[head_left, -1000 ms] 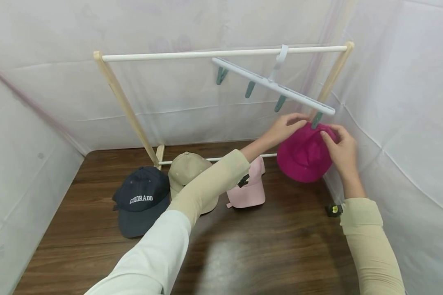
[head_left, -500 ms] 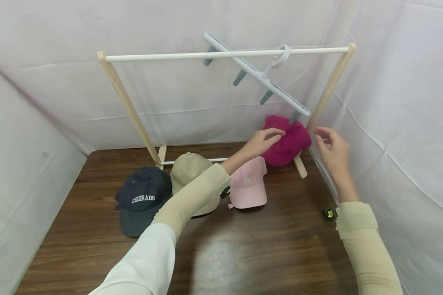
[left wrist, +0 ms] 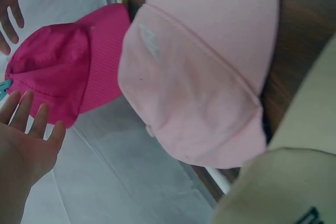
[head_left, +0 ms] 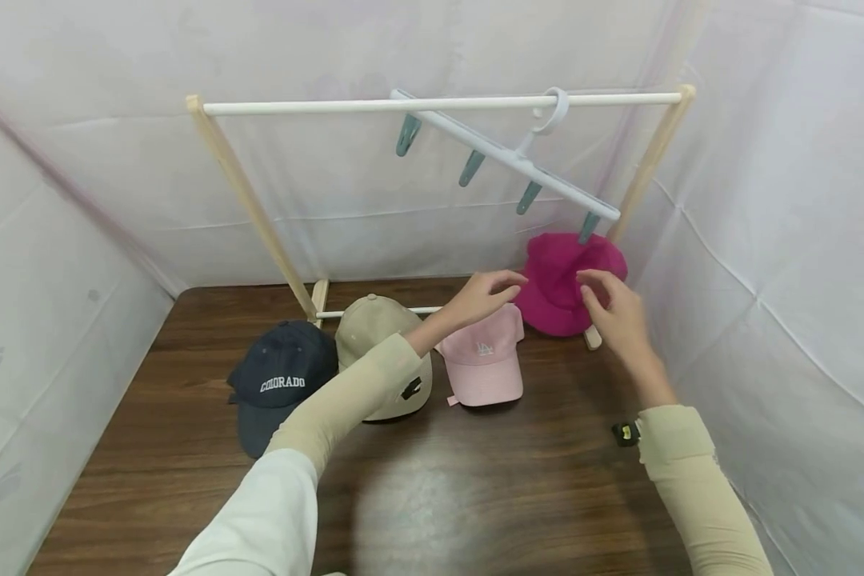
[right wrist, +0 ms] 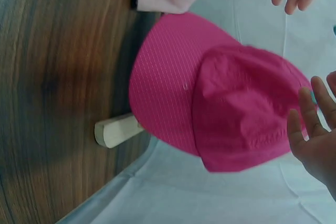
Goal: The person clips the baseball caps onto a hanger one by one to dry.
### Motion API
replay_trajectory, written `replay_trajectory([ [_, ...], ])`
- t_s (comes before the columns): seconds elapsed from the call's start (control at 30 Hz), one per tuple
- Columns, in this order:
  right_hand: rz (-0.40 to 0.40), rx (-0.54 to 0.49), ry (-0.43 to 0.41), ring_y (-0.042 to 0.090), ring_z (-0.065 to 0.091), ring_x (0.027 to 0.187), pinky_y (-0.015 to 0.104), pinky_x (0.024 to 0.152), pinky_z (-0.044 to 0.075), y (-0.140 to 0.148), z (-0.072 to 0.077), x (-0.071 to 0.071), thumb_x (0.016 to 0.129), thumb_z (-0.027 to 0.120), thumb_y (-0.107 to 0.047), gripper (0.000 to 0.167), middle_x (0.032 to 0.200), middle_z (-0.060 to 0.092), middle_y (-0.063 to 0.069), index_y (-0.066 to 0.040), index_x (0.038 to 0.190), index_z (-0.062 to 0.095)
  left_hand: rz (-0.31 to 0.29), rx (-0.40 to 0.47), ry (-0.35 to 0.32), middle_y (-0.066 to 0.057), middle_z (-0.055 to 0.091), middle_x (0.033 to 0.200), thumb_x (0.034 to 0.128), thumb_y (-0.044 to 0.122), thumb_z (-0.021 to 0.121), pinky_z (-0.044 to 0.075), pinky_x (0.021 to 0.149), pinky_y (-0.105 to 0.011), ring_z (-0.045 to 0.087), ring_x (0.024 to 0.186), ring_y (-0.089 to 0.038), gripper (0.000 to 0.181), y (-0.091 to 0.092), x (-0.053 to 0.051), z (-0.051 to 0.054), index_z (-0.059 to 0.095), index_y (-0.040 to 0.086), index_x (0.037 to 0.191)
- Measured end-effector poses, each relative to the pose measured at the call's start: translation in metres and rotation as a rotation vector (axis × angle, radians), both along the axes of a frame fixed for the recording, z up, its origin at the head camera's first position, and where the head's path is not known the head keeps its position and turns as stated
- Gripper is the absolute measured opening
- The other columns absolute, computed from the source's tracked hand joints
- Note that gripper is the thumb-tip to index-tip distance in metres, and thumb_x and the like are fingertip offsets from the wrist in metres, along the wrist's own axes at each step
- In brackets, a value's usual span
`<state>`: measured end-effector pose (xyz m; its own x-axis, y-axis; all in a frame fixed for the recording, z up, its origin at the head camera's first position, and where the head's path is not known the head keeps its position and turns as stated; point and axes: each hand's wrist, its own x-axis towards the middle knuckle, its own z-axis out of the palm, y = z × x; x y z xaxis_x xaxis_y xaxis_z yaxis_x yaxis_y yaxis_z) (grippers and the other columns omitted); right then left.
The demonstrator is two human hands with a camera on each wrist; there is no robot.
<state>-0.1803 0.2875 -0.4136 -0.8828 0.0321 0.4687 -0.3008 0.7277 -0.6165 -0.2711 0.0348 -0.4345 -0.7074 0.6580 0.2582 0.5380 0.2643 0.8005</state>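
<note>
The head view looks forward and down over the counter (head_left: 518, 488), far enough back to span the rack (head_left: 295, 107). Both wrist views sit nearer, tipped sideways in opposite directions; they share the magenta cap (right wrist: 236, 98) and the pink cap (left wrist: 194, 103), larger in the left.

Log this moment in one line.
left hand: empty; right hand: empty; magenta cap: clipped to hanger; hanger: tilted, on rail; pink cap, beige cap, navy cap: on table
</note>
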Motion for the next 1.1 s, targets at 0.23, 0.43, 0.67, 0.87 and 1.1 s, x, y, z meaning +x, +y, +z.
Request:
replay_trajectory([
  [0.23,0.047,-0.011,-0.056,0.028,0.066,0.11,0.046,0.087,0.051,-0.01,-0.007,-0.003,0.103,0.059,-0.013,0.028,0.123,0.07,0.012,-0.007,0.13,0.065,0.036,-0.129,0.1,0.002,0.067,0.132,0.1021,0.026,0.052,0.042,0.11,-0.026,0.057,0.129,-0.013,0.036,-0.012,0.006,-0.008,0.066,0.014,0.133],
  [0.43,0.087,-0.046,-0.045,0.029,0.065,0.108,0.052,0.089,0.053,-0.017,-0.016,-0.008,0.103,0.059,-0.012,0.027,0.123,0.07,0.013,-0.006,0.128,0.066,0.031,-0.208,0.158,0.002,0.066,0.135,0.1007,0.027,0.052,0.039,0.113,-0.031,0.054,0.133,-0.017,0.039,-0.019,0.01,-0.012,0.065,0.014,0.135],
  [0.67,0.126,-0.063,-0.074,0.031,0.062,0.115,0.052,0.098,0.049,-0.026,-0.027,-0.013,0.103,0.059,-0.014,0.027,0.125,0.068,0.014,-0.006,0.128,0.065,0.039,-0.312,0.163,-0.002,0.062,0.14,0.1022,0.033,0.053,0.038,0.115,-0.038,0.051,0.136,-0.02,0.04,-0.029,0.02,-0.018,0.064,0.016,0.137],
  [0.87,0.147,-0.068,-0.105,0.029,0.061,0.111,0.051,0.093,0.05,-0.035,-0.037,-0.017,0.103,0.06,-0.014,0.027,0.124,0.068,0.012,-0.008,0.129,0.065,0.037,-0.325,0.189,-0.005,0.063,0.139,0.1022,0.029,0.055,0.04,0.114,-0.041,0.053,0.135,-0.023,0.039,-0.039,0.025,-0.022,0.064,0.013,0.136],
  [1.1,0.192,-0.092,-0.116,0.028,0.061,0.107,0.052,0.093,0.05,-0.046,-0.045,-0.021,0.102,0.06,-0.012,0.026,0.123,0.068,0.014,-0.006,0.128,0.066,0.052,-0.348,0.143,-0.008,0.058,0.145,0.1023,0.029,0.054,0.036,0.117,-0.041,0.048,0.14,-0.026,0.04,-0.051,0.029,-0.027,0.063,0.011,0.137],
])
